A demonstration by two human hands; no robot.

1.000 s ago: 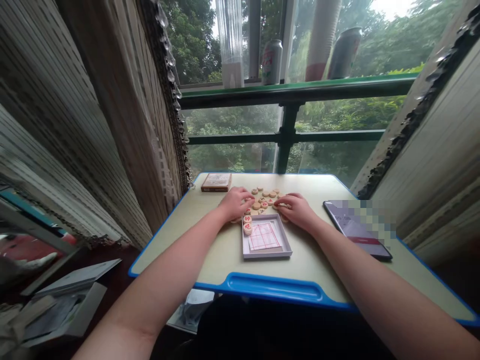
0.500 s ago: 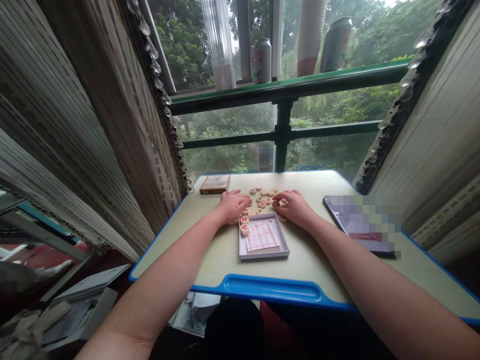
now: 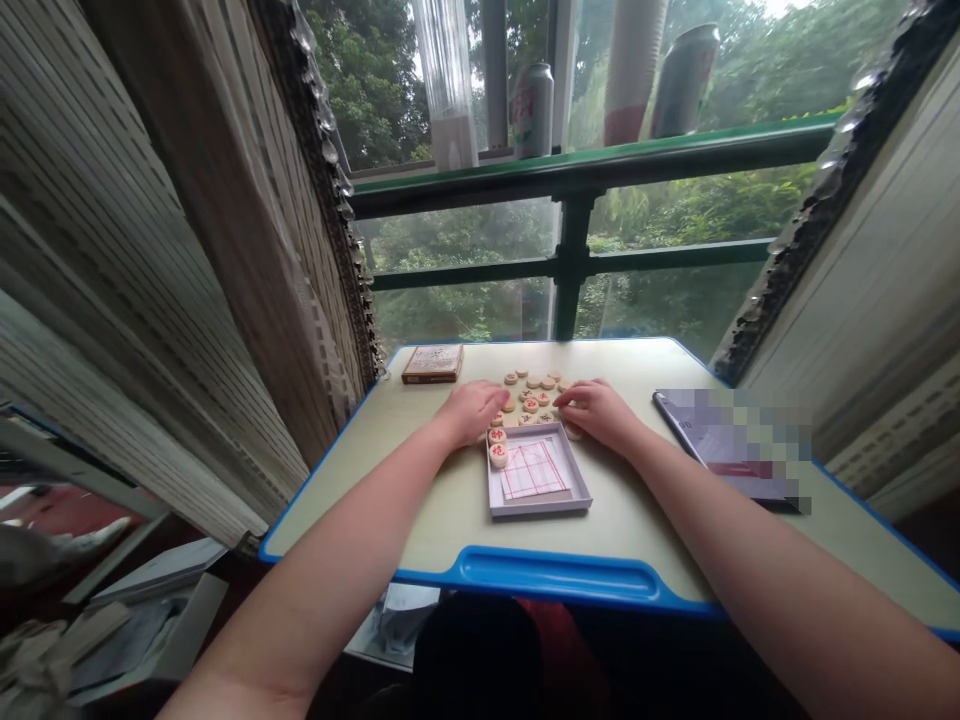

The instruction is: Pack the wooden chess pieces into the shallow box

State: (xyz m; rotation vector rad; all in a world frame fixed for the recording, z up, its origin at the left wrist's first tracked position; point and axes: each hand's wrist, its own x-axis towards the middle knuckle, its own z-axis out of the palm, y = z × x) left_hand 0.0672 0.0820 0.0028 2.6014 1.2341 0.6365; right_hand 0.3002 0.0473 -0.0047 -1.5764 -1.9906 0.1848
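Observation:
Round wooden Chinese chess pieces [image 3: 531, 405] with red and dark characters lie loosely grouped at the middle of the table. My left hand [image 3: 474, 410] rests at their left side, fingers stretched toward a piece [image 3: 508, 404] by its fingertips. From the right, my right hand [image 3: 596, 408] reaches in, fingers apart at the group's edge; its fingertips partly cover some pieces. Between my forearms sits a shallow white box [image 3: 540, 508]. Inside it lies a folded paper board [image 3: 534, 470] with red lines, and two red-marked pieces [image 3: 498, 456] are at its left side.
A small patterned box [image 3: 433, 364] stands at the table's back left. On the right lies a tablet [image 3: 705, 450], partly blurred out. The table [image 3: 420, 520] has a blue rim and front groove. Cans [image 3: 534, 110] and stacked cups stand on the window ledge behind.
My view has shifted slightly, so the table contents appear a little further right. Both hands remain beside the pieces, with only small changes in the fingers.

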